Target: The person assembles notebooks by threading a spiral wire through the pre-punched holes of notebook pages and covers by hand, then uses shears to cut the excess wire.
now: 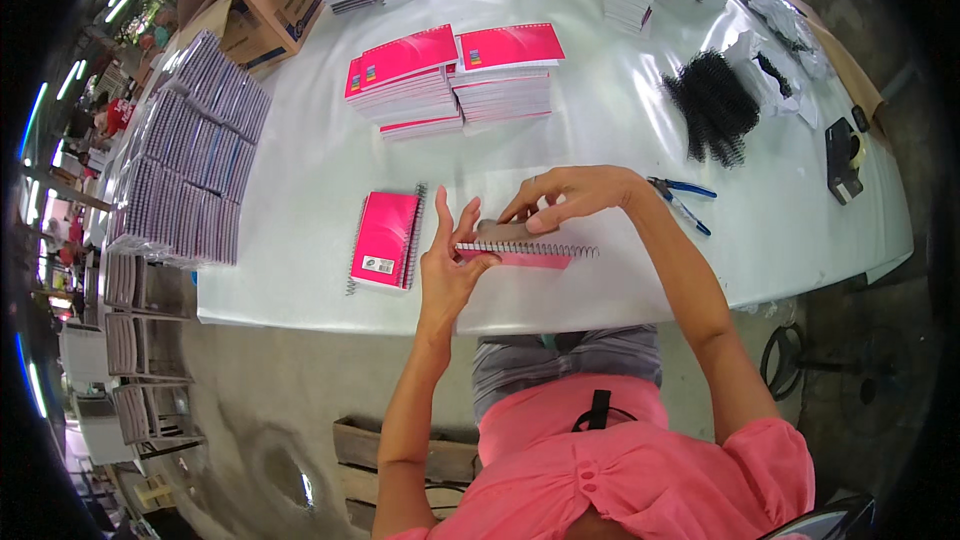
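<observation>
Close to the table's near edge, my left hand (pixel 451 265) grips the left end of a spiral notebook (pixel 520 260), thumb below and fingers partly raised behind. A wire coil (pixel 525 249) runs along its upper edge, and the coil's right end sticks out past the pink cover. My right hand (pixel 565 198) arches over from the right, with bent fingers closed on a brownish-grey flap (pixel 508 231) just behind the coil; it looks like part of the notebook. Its fingertips are partly hidden. Left of my hands lies a small pile of pink spiral notebooks (pixel 385 240), coils jutting out.
Stacks of pink-covered books (pixel 500 90) stand further back. Wrapped notebook stacks (pixel 190 155) and a cardboard box (pixel 262 0) are at left. Blue-handled pliers (pixel 683 202), a heap of black coils (pixel 712 108) and a black tape dispenser (pixel 843 160) are at right.
</observation>
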`<state>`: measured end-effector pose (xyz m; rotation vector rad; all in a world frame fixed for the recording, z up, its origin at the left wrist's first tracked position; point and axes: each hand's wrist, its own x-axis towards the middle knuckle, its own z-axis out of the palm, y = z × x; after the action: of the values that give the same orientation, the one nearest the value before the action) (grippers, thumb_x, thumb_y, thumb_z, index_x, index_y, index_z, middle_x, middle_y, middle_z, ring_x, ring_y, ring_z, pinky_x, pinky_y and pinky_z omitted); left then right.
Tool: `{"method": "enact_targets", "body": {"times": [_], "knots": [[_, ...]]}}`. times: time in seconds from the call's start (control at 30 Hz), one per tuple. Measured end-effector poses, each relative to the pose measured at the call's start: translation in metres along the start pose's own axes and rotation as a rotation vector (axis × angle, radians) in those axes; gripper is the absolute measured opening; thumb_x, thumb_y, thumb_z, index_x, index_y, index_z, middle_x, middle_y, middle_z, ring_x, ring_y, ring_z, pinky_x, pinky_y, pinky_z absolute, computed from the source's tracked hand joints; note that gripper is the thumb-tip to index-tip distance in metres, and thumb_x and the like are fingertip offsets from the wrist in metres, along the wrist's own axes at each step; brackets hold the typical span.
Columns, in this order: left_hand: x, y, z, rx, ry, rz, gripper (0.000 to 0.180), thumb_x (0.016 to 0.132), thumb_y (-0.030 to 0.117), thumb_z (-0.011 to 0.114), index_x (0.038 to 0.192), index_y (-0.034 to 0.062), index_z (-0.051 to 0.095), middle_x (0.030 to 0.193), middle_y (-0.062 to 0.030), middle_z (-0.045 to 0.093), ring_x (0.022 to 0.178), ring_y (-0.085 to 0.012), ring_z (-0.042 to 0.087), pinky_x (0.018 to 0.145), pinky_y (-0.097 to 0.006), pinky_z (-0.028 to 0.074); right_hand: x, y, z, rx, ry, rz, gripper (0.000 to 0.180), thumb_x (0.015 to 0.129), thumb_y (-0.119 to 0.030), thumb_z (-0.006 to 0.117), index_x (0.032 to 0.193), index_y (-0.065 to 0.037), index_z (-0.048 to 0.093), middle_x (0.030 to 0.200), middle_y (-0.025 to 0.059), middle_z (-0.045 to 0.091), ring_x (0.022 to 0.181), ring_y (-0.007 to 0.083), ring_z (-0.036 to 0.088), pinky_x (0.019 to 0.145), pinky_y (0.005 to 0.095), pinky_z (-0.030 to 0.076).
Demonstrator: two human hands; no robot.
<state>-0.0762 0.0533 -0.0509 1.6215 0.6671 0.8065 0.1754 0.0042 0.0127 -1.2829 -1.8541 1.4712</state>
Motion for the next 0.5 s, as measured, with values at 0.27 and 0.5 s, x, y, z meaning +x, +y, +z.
{"method": "enact_targets", "body": {"times": [0.27, 0.5], "knots": [[0.009, 0.005, -0.022, -0.079, -0.42, -0.051, 0.077, 0.084, 0.05, 0.069, 0.135, -0.0054, 0.05, 0.138, -0.0107, 0.054, 0.129, -0.0216, 0.049, 0.11, -0.035, 0.035, -0.035, 0.031, 0.003, -0.803, 0.527, 0.089, 0.052, 0.084, -0.043, 0.07, 0.127, -0.014, 0.063, 0.127, 0.0107, 0.057, 0.12, 0.0271, 0.05, 0.102, 0.0423, 0.034], [0.0, 0.035, -0.02, 0.029, -0.023, 0.082, 0.058, 0.087, 0.019, 0.07, 0.138, 0.0004, 0.05, 0.138, -0.0105, 0.056, 0.13, -0.0223, 0.05, 0.105, -0.032, 0.041, -0.134, 0.064, 0.047, -0.956, 1.009, 0.539, 0.05, 0.085, -0.037, 0.069, 0.129, -0.014, 0.059, 0.124, 0.0209, 0.055, 0.127, 0.0342, 0.044, 0.108, 0.0508, 0.026]]}}
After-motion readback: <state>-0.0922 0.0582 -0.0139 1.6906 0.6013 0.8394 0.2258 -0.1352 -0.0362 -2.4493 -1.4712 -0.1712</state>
